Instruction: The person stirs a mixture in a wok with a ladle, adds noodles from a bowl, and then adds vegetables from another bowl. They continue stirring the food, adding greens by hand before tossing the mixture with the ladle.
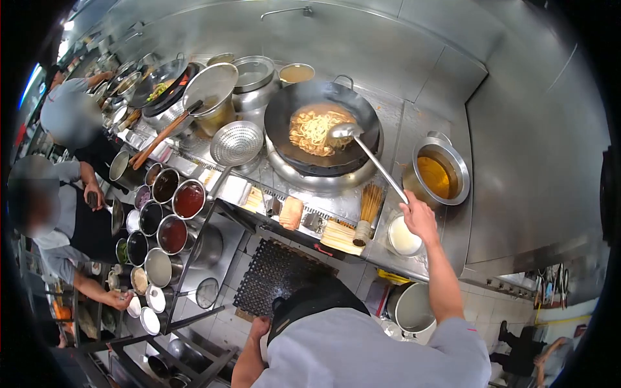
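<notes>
My right hand [419, 218] is closed around the end of a long-handled metal ladle [378, 161]. The ladle's bowl lies against noodles [317, 129] in brown sauce, inside a large dark wok [281, 110] on the stove. Down by my hip is my left hand [260, 326], its fingers curled in, with nothing visible in it. A pot of golden oil [435, 176] stands beyond my right hand, and a container of white liquid or paste [404, 236] sits just below it. A bamboo wok brush [369, 210] rests at the counter's front edge.
Left of the wok are a perforated strainer [237, 143] and a mesh sieve [211, 84]. Sauce containers [189, 199] fill a rack at left. Two co-workers [61, 207] stand on the left; another person is at lower right. A black mat [265, 275] covers the floor.
</notes>
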The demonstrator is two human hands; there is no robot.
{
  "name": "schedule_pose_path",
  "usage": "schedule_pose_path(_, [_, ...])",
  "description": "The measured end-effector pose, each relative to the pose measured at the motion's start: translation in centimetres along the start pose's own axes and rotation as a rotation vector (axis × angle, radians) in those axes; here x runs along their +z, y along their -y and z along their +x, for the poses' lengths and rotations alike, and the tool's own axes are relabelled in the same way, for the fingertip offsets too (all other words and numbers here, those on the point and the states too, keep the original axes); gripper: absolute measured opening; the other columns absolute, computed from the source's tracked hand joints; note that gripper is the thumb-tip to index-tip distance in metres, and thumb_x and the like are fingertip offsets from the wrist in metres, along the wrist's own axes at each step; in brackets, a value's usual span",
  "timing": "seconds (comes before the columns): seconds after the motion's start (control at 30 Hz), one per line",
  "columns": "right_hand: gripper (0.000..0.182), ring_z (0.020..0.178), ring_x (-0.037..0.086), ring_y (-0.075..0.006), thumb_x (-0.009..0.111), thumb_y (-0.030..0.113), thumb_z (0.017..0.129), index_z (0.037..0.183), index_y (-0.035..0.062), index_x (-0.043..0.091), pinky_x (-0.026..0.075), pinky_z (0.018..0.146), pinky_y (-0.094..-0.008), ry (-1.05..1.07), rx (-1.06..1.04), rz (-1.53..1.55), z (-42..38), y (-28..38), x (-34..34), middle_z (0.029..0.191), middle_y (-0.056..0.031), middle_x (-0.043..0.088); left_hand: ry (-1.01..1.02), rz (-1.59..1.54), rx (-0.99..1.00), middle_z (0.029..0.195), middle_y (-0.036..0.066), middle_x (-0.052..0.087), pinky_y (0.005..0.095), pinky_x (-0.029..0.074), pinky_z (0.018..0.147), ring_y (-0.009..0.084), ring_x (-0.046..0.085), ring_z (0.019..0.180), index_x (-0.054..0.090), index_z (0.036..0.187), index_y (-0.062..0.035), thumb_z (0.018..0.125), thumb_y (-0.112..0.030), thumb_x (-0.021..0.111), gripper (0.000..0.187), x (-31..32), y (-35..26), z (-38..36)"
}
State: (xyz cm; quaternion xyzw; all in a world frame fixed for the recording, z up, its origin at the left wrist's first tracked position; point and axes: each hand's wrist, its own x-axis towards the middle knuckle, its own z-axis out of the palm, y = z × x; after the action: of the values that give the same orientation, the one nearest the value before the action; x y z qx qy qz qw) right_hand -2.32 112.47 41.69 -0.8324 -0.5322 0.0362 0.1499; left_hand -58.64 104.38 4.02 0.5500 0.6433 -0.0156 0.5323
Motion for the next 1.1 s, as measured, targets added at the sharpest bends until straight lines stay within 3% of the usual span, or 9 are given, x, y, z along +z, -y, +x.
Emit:
schedule_pose_path(0.2, [0.039, 0.087, 0.055, -0.0376, 0.050, 0.027, 0.083, 0.119, 0.0126, 0.045, 0.043, 0.073, -0.0465, 0.077, 0.186, 0.067, -2.4, 2.7, -5.0, 0.089, -0.0190, 0.060, -0.090, -0.373, 0.056, 0.081, 0.018, 0.063, 0.0356, 0.046, 0.072, 0.0283, 0.062, 0.081, 0.063, 0.086, -0.0009, 0.078, -0.027, 0.054, 0.028, -2.0, -4.6, 2.3])
schedule_pose_path(0.3, [0.038, 0.085, 0.056, -0.0378, 0.049, 0.027, 0.084, 0.119, 0.0114, 0.045, 0.043, 0.074, -0.0463, 0.148, 0.115, -0.044, -2.1, 2.5, -4.4, 0.088, -0.0184, 0.060, -0.095, -0.106, 0.019, 0.080, 0.018, 0.063, 0.0344, 0.047, 0.071, 0.0267, 0.062, 0.079, 0.063, 0.088, -0.0011, 0.079, -0.027, 0.055, 0.028, -2.3, -6.9, -0.3])
schedule_pose_path(0.53, [0.042, 0.072, 0.058, -0.0341, 0.051, 0.023, 0.084, 0.120, 0.0036, 0.044, 0.044, 0.071, -0.0402, 0.202, 0.110, 0.318, -2.7, 3.6, -2.7, 0.070, -0.0179, 0.059, -0.195, -0.007, 0.102, 0.077, 0.018, 0.063, 0.0335, 0.047, 0.067, 0.0253, 0.062, 0.072, 0.063, 0.085, -0.0018, 0.079, -0.024, 0.054, 0.024, 0.9, 4.2, -2.4])
schedule_pose_path(0.6, [0.041, 0.075, 0.058, -0.0283, 0.051, 0.022, 0.084, 0.120, 0.0026, 0.045, 0.043, 0.073, -0.0357, 0.294, 0.166, 0.363, -3.3, 4.0, -3.3, 0.075, -0.0175, 0.058, -0.116, -0.220, -0.085, 0.083, 0.019, 0.062, 0.0353, 0.047, 0.072, 0.0317, 0.061, 0.081, 0.064, 0.083, -0.0034, 0.076, -0.024, 0.054, 0.024, -1.1, 0.5, -6.8])
schedule_pose_path(0.73, [0.040, 0.088, 0.056, -0.0283, 0.049, 0.021, 0.085, 0.121, 0.0018, 0.043, 0.041, 0.078, -0.0350, 0.346, 0.044, 0.404, -1.9, 4.8, 1.1, 0.094, -0.0211, 0.056, -0.018, 0.011, 0.044, 0.075, 0.014, 0.064, 0.0309, 0.047, 0.065, 0.0208, 0.060, 0.070, 0.063, 0.082, 0.0021, 0.079, -0.023, 0.050, 0.028, 1.5, 9.0, -5.6])
schedule_pose_path(0.8, [0.041, 0.056, 0.045, -0.0124, 0.051, 0.022, 0.085, 0.121, 0.0026, 0.044, 0.040, 0.054, -0.0311, 0.211, 0.046, 0.510, -1.0, 6.2, 3.6, 0.068, -0.0043, 0.051, -0.055, -0.001, -0.031, 0.082, 0.018, 0.062, 0.0379, 0.048, 0.067, 0.0295, 0.060, 0.078, 0.063, 0.074, -0.0023, 0.072, -0.018, 0.048, 0.022, 1.8, 9.5, -5.3])
schedule_pose_path(0.87, [0.041, 0.056, 0.051, -0.0210, 0.050, 0.020, 0.085, 0.123, 0.0057, 0.042, 0.041, 0.055, -0.0346, 0.129, -0.051, 0.543, -0.6, 6.8, 4.5, 0.069, -0.0080, 0.054, -0.160, 0.184, 0.291, 0.082, 0.019, 0.062, 0.0367, 0.048, 0.069, 0.0301, 0.060, 0.080, 0.063, 0.075, -0.0015, 0.074, -0.020, 0.051, 0.022, 1.3, 8.1, -5.2])
schedule_pose_path(0.97, [0.044, 0.076, 0.055, -0.0376, 0.051, 0.016, 0.080, 0.123, 0.0153, 0.042, 0.043, 0.063, -0.0439, -0.065, -0.100, 0.146, 0.1, 8.5, 2.7, 0.080, -0.0168, 0.057, -0.169, -0.134, -0.135, 0.083, 0.019, 0.063, 0.0342, 0.047, 0.071, 0.0288, 0.061, 0.082, 0.063, 0.083, -0.0004, 0.077, -0.023, 0.054, 0.025, -0.4, -0.1, -6.4])
schedule_pose_path(1.1, [0.046, 0.078, 0.057, -0.0362, 0.055, 0.016, 0.077, 0.122, 0.0161, 0.043, 0.045, 0.065, -0.0456, -0.059, -0.224, -0.115, 3.2, 7.7, 2.5, 0.091, -0.0166, 0.058, -0.200, -0.134, -0.039, 0.082, 0.018, 0.063, 0.0327, 0.047, 0.071, 0.0263, 0.062, 0.080, 0.063, 0.089, 0.0002, 0.078, -0.024, 0.054, 0.027, 0.3, 0.2, -4.5])
